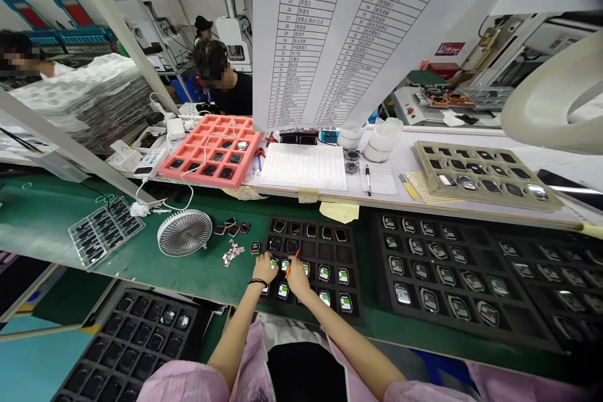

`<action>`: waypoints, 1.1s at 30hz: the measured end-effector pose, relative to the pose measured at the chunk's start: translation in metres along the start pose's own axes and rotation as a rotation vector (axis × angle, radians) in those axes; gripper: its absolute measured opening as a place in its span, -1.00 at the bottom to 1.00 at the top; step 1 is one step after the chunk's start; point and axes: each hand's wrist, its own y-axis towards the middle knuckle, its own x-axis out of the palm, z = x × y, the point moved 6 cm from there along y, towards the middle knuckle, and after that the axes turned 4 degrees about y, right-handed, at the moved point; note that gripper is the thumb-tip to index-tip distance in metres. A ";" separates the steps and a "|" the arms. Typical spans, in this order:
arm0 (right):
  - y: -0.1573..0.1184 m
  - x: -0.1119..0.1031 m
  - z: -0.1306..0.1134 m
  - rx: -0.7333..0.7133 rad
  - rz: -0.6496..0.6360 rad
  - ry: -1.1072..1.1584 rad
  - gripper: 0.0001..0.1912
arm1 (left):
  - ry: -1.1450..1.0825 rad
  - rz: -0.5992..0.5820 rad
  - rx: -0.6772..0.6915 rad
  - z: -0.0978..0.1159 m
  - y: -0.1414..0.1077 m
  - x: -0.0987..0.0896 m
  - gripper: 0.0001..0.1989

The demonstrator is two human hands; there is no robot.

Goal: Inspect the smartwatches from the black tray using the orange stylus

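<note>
A black foam tray [340,252] in front of me holds rows of square watches, several with lit green and white screens. Over its left part is my left hand [266,269], a dark band at the wrist, its fingers bent down at a lit watch. Just right of it, my right hand [298,276] is closed round a thin orange tool [289,271], which points up and slants over the watches. Whether the left fingers grip the watch cannot be made out. A lone watch [255,247] lies on the green mat beside the tray's left edge.
Left of the tray are a white fan [184,233], small white pieces [232,254] and a clear tray [106,231]. More watch trays [391,320] stand to the right. A shelf behind bears a pink tray [248,163] and a beige tray [426,166]. Printed sheets [325,31] hang above.
</note>
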 end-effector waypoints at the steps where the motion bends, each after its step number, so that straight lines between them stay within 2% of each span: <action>1: 0.000 0.000 0.000 0.006 0.002 0.018 -0.72 | -0.006 -0.011 0.011 -0.001 0.000 0.000 -0.67; 10: 0.006 0.006 0.007 0.077 -0.011 0.175 -0.70 | -0.155 -0.119 0.097 -0.010 0.004 0.003 -0.65; 17: 0.003 0.011 0.006 0.078 -0.055 0.280 -0.71 | -0.360 -0.147 0.178 -0.013 -0.003 0.006 -0.62; 25: 0.020 0.019 0.006 0.155 -0.117 0.380 -0.72 | -0.583 -0.263 0.226 -0.014 0.003 0.003 -0.61; 29: 0.016 0.012 0.006 0.157 -0.110 0.534 -0.74 | -0.701 -0.268 0.202 -0.014 -0.001 -0.002 -0.56; 33: 0.010 -0.013 -0.002 0.124 -0.086 0.758 -0.55 | -0.876 -0.170 0.202 -0.008 -0.014 -0.025 -0.45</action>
